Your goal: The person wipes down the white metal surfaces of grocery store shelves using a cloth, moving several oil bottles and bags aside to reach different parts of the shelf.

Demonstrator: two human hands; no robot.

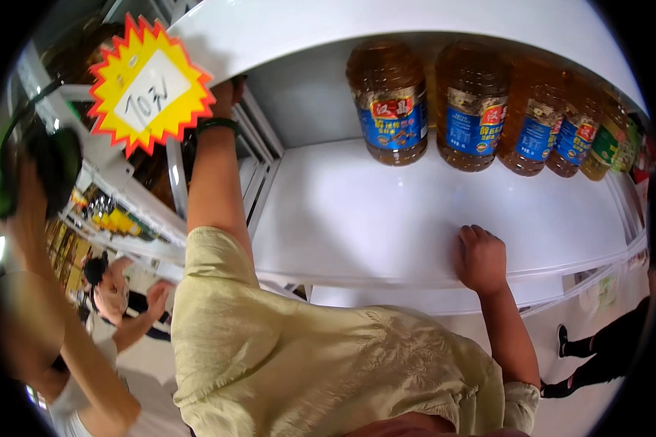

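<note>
My left hand [230,94] is raised by the upper shelf's left end, with a dark band on the wrist. The starburst price sign [153,90] and the shelf edge hide most of this hand, so its fingers and anything in them cannot be made out. My right hand [482,259] rests near the front edge of the white shelf [361,218], its fingers curled in and no object visible in them. Behind it on the same shelf stand several large plastic bottles of brown cooking oil with blue labels, the leftmost bottle [391,109] apart from the others.
A white upper shelf [393,16] overhangs the bottles. Metal shelf posts [257,125] rise at the left. Close on the left is a person [87,349] with raised arms; another person [112,289] stands farther back. A third person's dark-clad legs [601,349] show at the right.
</note>
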